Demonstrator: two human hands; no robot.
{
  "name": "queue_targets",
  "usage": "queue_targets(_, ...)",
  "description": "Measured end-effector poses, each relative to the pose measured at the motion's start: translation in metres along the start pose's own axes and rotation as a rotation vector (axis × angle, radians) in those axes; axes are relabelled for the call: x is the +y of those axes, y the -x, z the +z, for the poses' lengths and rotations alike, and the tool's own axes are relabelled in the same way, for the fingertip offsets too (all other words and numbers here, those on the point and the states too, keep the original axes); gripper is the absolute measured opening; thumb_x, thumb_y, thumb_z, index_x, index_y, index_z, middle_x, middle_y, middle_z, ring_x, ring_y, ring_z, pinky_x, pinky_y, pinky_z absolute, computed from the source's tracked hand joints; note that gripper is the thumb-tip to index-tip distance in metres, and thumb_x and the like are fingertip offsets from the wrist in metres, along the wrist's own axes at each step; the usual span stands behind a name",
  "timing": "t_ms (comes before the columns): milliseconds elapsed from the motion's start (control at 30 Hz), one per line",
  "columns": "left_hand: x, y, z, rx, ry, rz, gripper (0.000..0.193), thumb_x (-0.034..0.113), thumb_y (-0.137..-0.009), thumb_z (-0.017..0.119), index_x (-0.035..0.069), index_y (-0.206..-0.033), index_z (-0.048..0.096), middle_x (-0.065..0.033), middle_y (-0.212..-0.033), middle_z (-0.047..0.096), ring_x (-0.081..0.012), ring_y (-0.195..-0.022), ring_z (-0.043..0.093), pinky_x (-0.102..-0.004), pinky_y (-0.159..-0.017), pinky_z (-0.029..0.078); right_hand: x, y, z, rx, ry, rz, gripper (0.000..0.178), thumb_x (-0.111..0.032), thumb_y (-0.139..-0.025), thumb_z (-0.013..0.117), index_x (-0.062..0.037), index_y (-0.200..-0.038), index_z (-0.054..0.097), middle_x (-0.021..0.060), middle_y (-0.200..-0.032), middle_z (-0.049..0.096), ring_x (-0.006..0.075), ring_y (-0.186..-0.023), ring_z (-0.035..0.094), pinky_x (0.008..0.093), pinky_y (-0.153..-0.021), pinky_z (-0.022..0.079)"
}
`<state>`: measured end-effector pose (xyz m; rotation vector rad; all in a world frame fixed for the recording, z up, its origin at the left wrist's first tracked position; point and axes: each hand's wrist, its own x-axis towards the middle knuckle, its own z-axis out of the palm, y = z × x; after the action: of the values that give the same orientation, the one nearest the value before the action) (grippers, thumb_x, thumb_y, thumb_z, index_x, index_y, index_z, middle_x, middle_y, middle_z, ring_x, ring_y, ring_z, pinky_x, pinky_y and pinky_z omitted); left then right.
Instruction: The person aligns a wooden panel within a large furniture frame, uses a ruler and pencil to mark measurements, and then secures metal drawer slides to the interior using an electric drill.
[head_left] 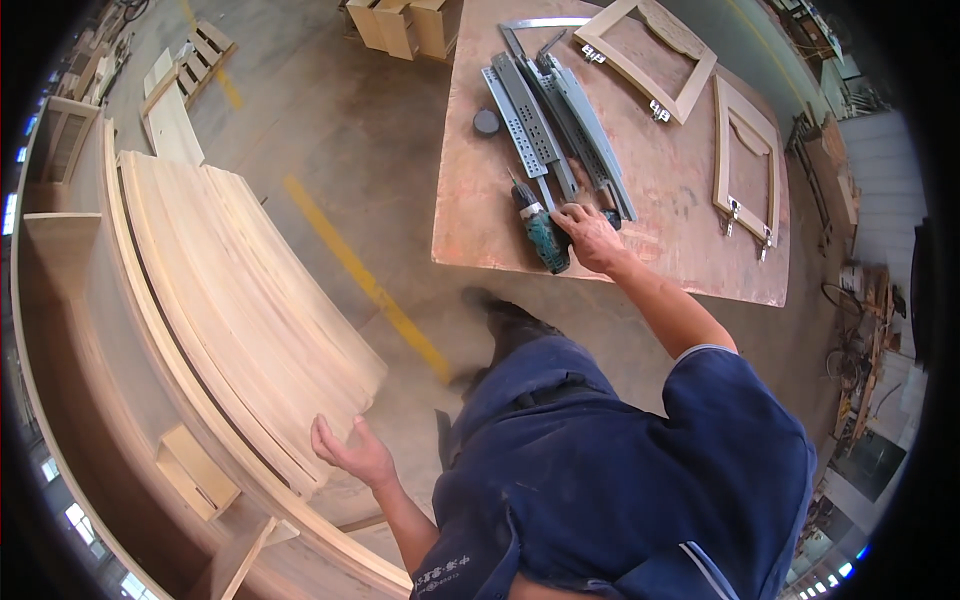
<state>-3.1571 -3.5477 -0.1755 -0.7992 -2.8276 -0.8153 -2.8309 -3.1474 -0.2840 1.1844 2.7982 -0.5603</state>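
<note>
Right hand (592,237) at centre-right of the frame, stretched out over the near edge of the plywood worktable (690,190), fingers spread and laid against the green cordless drill (541,229) and the lower ends of the grey metal drawer slides (556,122); whether closed around the drill handle or merely touching, cannot tell. Drill lying on the tabletop, bit end toward the upper left, body just left of the hand. Slides bundled in a slanted row from the top centre of the frame down to the hand.

Left hand (350,452) at lower left, empty, fingers relaxed and slightly curled, palm turned up, hovering just beside the lower end of the stack of curved wooden boards (240,300), contact not clear.

Two arched wooden door frames (745,160) with small metal hinges on the far right part of the table, upper right of the frame. Small dark round disc (486,122) on the table's left edge, near the slides. Yellow floor stripe (365,280) running diagonally between boards and table. Wooden boxes (405,25) at top centre.
</note>
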Motion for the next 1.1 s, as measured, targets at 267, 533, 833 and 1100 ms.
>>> queue_targets(267, 0.032, -0.013, 0.033, -0.121, 0.085, 0.023, 0.046, 0.006, -0.087, 0.066, -0.005, -0.130, 0.056, -0.0216, -0.128, 0.055, -0.0388, -0.122, 0.051, -0.0469, -0.107, 0.040, 0.077, -0.048, -0.055, 0.306, -0.062, 0.551, 0.033, -0.021, -0.090, 0.063, -0.0046, -0.118, 0.064, 0.0259, -0.115, 0.064, 0.0449, -0.107, 0.061, 0.0516, -0.091, 0.050)
queue_targets(533, 0.041, -0.023, 0.028, -0.143, 0.201, 0.044, 0.038, 0.002, -0.087, 0.066, -0.005, -0.123, 0.058, -0.0204, -0.118, 0.061, -0.0364, -0.110, 0.060, -0.0445, -0.098, 0.047, 0.094, -0.048, -0.063, 0.230, -0.538, 0.613, 0.036, -0.034, -0.098, 0.055, 0.0009, -0.092, 0.060, 0.0200, -0.073, 0.065, 0.0317, -0.071, 0.065, 0.0428, -0.070, 0.051)
queue_targets(833, 0.107, -0.075, 0.046, -0.511, 0.967, -0.155, 0.050, 0.010, -0.099, 0.063, -0.007, -0.143, 0.044, -0.0209, -0.128, 0.062, -0.0245, -0.117, 0.063, -0.0339, -0.097, 0.052, -0.129, -0.062, -0.119, -0.105, -1.198, 0.169, 0.033, -0.034, -0.106, 0.050, -0.0063, -0.088, 0.056, -0.0003, -0.066, 0.052, 0.0077, -0.055, 0.048, 0.0239, -0.052, 0.039)
queue_targets(1100, 0.091, -0.095, -0.027, -0.326, 1.610, -0.296, 0.033, 0.015, -0.105, 0.053, -0.004, -0.132, 0.048, -0.0191, -0.127, 0.061, -0.0275, -0.114, 0.064, -0.0423, -0.095, 0.055, -0.315, -0.041, -0.140, -0.441, -0.878, -0.598, 0.041, -0.011, -0.096, 0.061, -0.0003, -0.135, 0.058, 0.0048, -0.102, 0.061, 0.0134, -0.091, 0.059, 0.0271, -0.081, 0.049)
